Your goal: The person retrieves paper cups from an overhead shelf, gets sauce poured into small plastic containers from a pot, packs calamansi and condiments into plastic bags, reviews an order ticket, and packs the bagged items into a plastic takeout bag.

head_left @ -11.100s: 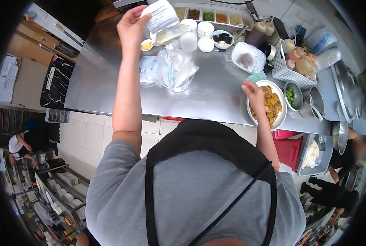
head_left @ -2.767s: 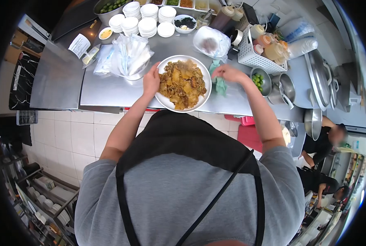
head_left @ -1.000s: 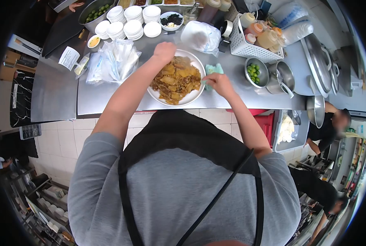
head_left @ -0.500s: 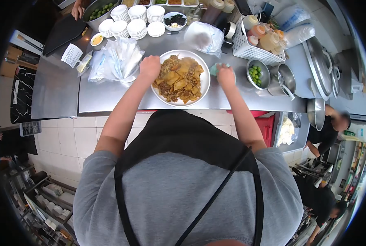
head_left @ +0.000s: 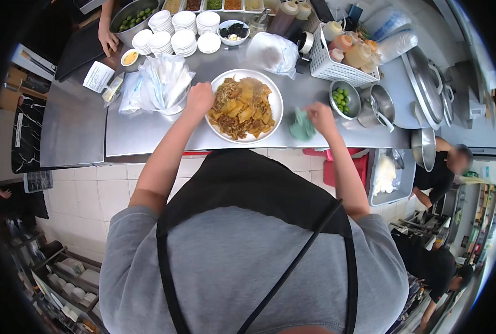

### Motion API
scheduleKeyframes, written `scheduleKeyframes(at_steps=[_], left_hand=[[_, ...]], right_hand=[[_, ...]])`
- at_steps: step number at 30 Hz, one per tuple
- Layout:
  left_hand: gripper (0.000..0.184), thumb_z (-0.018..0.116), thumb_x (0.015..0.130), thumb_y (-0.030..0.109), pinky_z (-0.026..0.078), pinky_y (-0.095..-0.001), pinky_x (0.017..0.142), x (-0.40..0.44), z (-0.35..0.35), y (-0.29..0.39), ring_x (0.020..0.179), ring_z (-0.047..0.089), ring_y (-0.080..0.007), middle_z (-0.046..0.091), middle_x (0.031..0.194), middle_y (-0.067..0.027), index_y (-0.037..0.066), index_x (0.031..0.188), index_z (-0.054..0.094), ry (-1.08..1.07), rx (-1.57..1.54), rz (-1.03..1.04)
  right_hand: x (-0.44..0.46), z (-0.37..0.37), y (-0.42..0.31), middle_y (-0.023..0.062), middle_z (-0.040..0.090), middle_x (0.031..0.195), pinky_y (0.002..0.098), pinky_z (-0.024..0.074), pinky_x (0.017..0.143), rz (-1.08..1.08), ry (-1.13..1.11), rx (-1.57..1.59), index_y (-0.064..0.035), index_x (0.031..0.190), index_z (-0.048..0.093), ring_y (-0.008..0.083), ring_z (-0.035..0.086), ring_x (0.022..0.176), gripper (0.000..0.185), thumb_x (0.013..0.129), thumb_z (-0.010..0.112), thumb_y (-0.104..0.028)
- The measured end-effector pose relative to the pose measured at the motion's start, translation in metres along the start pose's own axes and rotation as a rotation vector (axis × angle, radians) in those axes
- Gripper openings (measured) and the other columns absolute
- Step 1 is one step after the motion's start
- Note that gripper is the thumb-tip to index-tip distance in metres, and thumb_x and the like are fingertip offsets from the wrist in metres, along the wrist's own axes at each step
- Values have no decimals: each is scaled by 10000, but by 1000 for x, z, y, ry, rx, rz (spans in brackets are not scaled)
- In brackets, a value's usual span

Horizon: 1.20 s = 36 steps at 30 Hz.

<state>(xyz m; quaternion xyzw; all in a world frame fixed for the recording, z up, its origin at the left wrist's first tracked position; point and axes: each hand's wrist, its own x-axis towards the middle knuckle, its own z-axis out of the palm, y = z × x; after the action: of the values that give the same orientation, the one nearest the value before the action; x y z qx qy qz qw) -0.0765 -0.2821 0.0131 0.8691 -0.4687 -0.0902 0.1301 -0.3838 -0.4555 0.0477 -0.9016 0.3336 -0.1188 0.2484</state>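
Observation:
A white plate point(head_left: 277, 118) of brown noodles point(head_left: 242, 106) rests on the steel counter point(head_left: 147, 131) near its front edge. My left hand point(head_left: 201, 97) is closed at the plate's left rim; whether its fingers grip the rim is hard to see. To the right of the plate, my right hand point(head_left: 319, 117) is closed on a green cloth point(head_left: 303, 126), which hangs over the counter. Plastic bags point(head_left: 161, 83) in a bowl stand left of my left hand. A small bowl of green limes point(head_left: 342, 99) sits right of my right hand.
Stacked white lids point(head_left: 184, 42) and a bowl with dark food point(head_left: 233, 32) stand behind. A white basket of bottles point(head_left: 342, 69) and a metal pot point(head_left: 377, 106) are at right. Another person's hand point(head_left: 108, 40) reaches in at upper left. Two people work at far right.
The green cloth and my right hand have moved away from the plate, toward the counter's front. My left hand has shifted from the plate's back to its left side. The other person's hand reaches farther in.

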Motion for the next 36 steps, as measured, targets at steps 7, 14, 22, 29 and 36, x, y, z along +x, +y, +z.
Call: scheduleKeyframes(at_steps=[7, 14, 22, 29, 36], left_hand=[[165, 479, 754, 110, 461, -442, 685, -17, 4, -11, 730, 578, -378, 589, 743, -224, -22, 784, 573, 77, -164, 2], [185, 454, 780, 124, 446, -465, 672, -27, 9, -21, 711, 561, -403, 573, 713, -248, -26, 776, 562, 101, -215, 14], [194, 429, 809, 114, 472, -419, 536, -33, 4, -17, 488, 567, -338, 561, 590, -220, -35, 751, 538, 54, -407, -40], [194, 457, 824, 141, 466, -341, 437, -43, -2, -18, 418, 568, -248, 567, 580, -190, -27, 846, 552, -5, -764, -171], [233, 456, 823, 162, 478, -372, 508, -29, 15, -25, 453, 570, -287, 581, 624, -205, -2, 944, 568, 74, -622, -164]], right_hand=[[6, 27, -13, 162, 611, 756, 360, 477, 626, 53, -319, 69, -65, 803, 653, 316, 590, 670, 200, 625, 565, -39], [66, 1, 26, 178, 607, 798, 392, 486, 683, 162, 228, -323, -98, 805, 648, 315, 602, 741, 189, 726, 477, -77], [63, 63, 49, 163, 579, 858, 384, 501, 652, 235, 113, -662, -70, 814, 600, 303, 605, 734, 135, 745, 487, -92], [-79, 34, -19, 163, 611, 733, 381, 497, 654, 181, -320, -490, -73, 692, 647, 310, 603, 685, 130, 667, 521, -53], [25, -41, -27, 173, 609, 801, 383, 464, 732, 97, -154, -353, -103, 802, 672, 314, 583, 772, 217, 626, 555, -56]])
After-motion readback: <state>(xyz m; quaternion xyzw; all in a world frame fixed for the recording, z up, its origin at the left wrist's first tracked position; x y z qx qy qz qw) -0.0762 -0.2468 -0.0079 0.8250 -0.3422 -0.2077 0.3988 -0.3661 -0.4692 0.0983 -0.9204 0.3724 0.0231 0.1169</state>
